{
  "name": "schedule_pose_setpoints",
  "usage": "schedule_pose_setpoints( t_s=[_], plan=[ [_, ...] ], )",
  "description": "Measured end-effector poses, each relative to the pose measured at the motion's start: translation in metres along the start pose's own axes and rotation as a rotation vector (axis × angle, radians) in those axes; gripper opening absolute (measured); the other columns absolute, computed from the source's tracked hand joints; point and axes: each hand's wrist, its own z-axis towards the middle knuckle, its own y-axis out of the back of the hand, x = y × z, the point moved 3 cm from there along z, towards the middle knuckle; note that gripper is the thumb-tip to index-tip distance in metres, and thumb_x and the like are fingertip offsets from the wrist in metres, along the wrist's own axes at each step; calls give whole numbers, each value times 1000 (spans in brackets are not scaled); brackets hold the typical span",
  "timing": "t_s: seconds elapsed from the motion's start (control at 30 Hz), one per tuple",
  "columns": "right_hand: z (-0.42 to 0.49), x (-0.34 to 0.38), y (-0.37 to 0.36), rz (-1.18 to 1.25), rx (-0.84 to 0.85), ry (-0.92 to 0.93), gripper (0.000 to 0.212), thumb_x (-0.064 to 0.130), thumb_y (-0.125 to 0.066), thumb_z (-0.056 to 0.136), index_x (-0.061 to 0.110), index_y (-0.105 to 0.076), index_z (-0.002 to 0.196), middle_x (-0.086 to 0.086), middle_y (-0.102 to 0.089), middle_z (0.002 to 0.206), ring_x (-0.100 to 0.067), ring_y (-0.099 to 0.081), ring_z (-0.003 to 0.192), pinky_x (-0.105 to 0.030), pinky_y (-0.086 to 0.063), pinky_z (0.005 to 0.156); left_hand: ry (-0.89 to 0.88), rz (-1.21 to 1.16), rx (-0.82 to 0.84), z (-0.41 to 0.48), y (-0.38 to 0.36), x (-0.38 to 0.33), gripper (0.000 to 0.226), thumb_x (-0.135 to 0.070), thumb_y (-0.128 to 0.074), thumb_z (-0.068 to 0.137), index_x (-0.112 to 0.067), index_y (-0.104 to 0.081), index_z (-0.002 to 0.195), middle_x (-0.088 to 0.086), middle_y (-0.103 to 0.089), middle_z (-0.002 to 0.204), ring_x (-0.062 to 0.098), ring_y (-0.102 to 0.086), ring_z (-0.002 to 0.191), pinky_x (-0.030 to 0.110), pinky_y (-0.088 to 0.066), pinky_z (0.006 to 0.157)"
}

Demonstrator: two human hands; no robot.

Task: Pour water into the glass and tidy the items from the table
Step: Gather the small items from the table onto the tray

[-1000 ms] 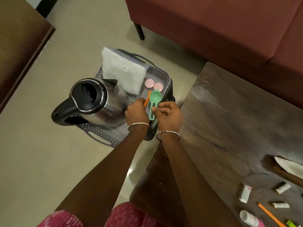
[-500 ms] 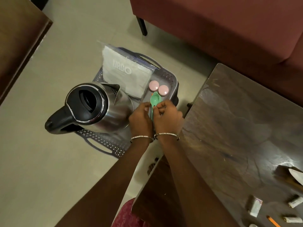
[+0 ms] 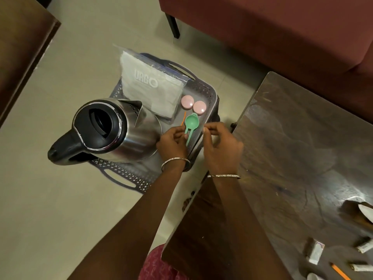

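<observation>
– Scoop first: where is it, and who has it?
– Centre of frame, over the tray on the floor, bowl up, just below two pink lids. The left hand has its grip pinched on the handle. The right hand hangs just beside the bowl with its fingertips drawn together. Whether that grip holds anything I cannot tell.
– What could go wrong?
– The tray is crowded. The kettle stands right by the left hand, so a careless set-down might knock it and spill any water inside. The scoop could also land on the thin orange stick and rock.
– And the rest?
– Small packets lie on the tabletop, lower right. No glass is in view.
</observation>
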Motion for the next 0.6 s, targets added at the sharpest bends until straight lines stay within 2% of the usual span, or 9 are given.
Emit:
schedule_pose_setpoints(
  t_s=[0.1,0.17,0.27,0.33,0.4,0.5,0.6],
  plan=[
    [-9,-21,18,31,-46,-74,6,21,-67,92,18,-72,93,11,-70,78,4,-49,50,-3,-41,60,-8,51,7,0,-3,0,24,7,-70,79,0,-72,102,17,-74,91,26,-72,84,38,-57,85],
    [-17,-34,25,57,-41,-135,5,22,-66,93,20,-71,93,11,-69,77,2,-57,55,-19,-53,60,-33,91,-1,-1,-3,-1,23,2,-72,79,-2,-74,101,15,-75,89,25,-72,82,32,-57,84],
    [-31,-49,35,112,-43,-198,5,22,-65,93,24,-70,94,13,-70,76,-4,-65,60,-32,-59,59,-63,184,-31,-6,-1,-4,22,-8,-75,80,-7,-76,102,13,-76,90,24,-72,82,28,-55,82],
    [-40,-54,39,137,-56,-201,6,23,-65,93,27,-70,93,15,-69,76,-3,-65,60,-36,-60,57,-68,224,-58,-9,3,-6,22,-12,-72,83,-10,-75,105,12,-75,96,27,-71,86,33,-54,86],
    [-51,-58,43,178,-62,-210,7,26,-64,93,32,-68,92,17,-68,76,-4,-66,62,-38,-60,58,-107,286,-99,-17,8,-11,21,-13,-68,87,-12,-75,107,11,-75,99,30,-69,89,31,-52,86],
    [-65,-62,51,218,-58,-244,6,31,-62,92,34,-67,92,16,-68,74,-6,-66,61,-42,-60,60,-172,295,-154,-36,18,-18,20,-12,-63,90,-11,-75,106,12,-75,96,29,-68,87,33,-52,83],
    [-79,-66,66,246,-79,-241,5,28,-64,92,31,-68,92,13,-68,69,-5,-66,58,-38,-60,58,-256,190,-178,-68,23,-28,18,-12,-61,91,-10,-74,103,8,-74,91,19,-67,80,28,-53,77]
  ],
)
